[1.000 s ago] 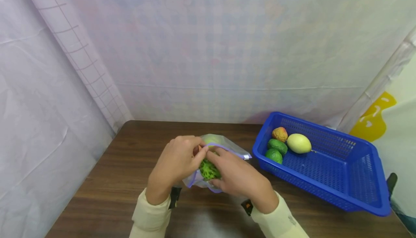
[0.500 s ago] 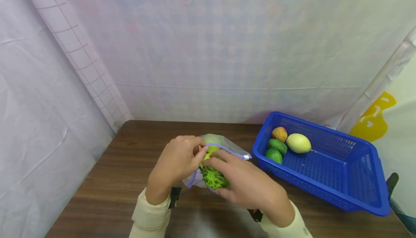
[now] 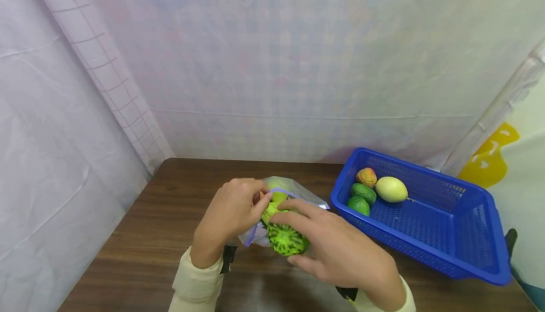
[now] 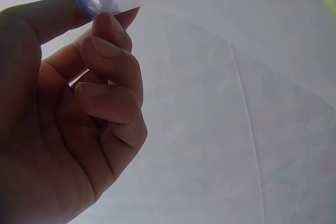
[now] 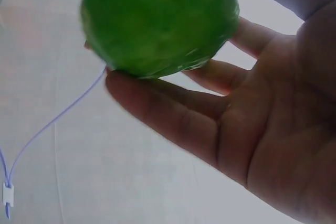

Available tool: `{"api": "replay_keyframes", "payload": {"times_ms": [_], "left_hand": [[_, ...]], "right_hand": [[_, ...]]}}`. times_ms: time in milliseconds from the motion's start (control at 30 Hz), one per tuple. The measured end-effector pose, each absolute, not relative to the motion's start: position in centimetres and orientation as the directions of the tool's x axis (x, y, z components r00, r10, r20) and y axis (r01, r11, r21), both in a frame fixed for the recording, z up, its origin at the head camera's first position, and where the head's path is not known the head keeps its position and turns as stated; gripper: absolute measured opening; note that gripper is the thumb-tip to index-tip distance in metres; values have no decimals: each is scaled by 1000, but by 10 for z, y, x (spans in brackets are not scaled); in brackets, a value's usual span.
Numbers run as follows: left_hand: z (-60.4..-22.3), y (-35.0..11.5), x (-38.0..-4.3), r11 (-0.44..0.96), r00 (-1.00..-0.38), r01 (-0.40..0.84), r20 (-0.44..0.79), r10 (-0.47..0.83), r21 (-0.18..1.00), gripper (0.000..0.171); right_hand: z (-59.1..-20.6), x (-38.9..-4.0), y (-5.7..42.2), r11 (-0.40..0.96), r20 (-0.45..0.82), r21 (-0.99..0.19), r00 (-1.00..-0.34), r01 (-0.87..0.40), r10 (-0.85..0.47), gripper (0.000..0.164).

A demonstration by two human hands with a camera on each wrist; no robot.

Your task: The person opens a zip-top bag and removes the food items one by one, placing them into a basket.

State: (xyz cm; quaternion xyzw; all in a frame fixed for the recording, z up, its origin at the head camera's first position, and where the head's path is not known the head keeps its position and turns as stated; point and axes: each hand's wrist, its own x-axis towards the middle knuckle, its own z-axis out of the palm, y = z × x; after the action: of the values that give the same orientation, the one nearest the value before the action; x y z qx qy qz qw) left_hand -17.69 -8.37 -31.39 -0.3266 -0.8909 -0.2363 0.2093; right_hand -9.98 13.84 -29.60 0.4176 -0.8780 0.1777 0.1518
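Observation:
My left hand (image 3: 232,215) pinches the purple-edged rim of a clear zip bag (image 3: 304,192); in the left wrist view thumb and forefinger meet on the bag's edge (image 4: 100,1). Inside the bag's mouth show a yellow-green fruit (image 3: 278,196) and a paler green piece (image 3: 269,211). My right hand (image 3: 336,243) holds a round, knobbly green fruit (image 3: 287,240) with dark streaks, at the bag's near side. The right wrist view has this fruit (image 5: 157,22) between thumb and fingers. A white zip slider (image 5: 8,195) hangs at the bag's corner there.
To the right stands a blue plastic basket (image 3: 430,255) holding a wrinkled orange fruit (image 3: 366,177), two green fruits (image 3: 363,192) and a pale yellow fruit (image 3: 391,189). The dark wooden table (image 3: 140,241) ends at a pale curtain (image 3: 272,89) behind.
The right hand has drawn the knobbly green fruit toward me and to the right, from the bag's mouth to its near side. More fruit in the bag has come into view. The left hand stayed put.

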Motion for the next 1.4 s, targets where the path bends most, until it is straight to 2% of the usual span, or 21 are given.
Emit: {"api": "replay_keyframes", "payload": {"times_ms": [267,533,767,967,1033,1267,1400], "left_hand": [[-315,-84,-176,671,-705,679,520,483,298,10],[-315,-81,-177,672,-708,678,514,484,300,10],[-314,-80,-177,685,-709,670,520,476,287,11],[-315,-81,-177,692,-709,667,522,474,277,11],[-315,-81,-177,693,-713,665,516,475,280,11],[-315,-80,-176,686,-706,671,522,478,280,11],[-314,-80,-177,690,-702,673,526,480,268,11]], "right_hand": [[-285,-93,148,557,545,-242,-586,-794,-599,70],[-264,-93,164,562,693,-159,-497,-811,-522,64],[-243,-101,177,678,629,-32,-542,-734,-557,67],[-223,-108,182,676,604,90,-500,-731,-621,73],[-218,-111,185,684,573,109,-517,-721,-636,74],[-210,-126,202,789,409,130,-692,-600,-594,70],[-212,-141,216,831,339,130,-763,-541,-550,68]]}}
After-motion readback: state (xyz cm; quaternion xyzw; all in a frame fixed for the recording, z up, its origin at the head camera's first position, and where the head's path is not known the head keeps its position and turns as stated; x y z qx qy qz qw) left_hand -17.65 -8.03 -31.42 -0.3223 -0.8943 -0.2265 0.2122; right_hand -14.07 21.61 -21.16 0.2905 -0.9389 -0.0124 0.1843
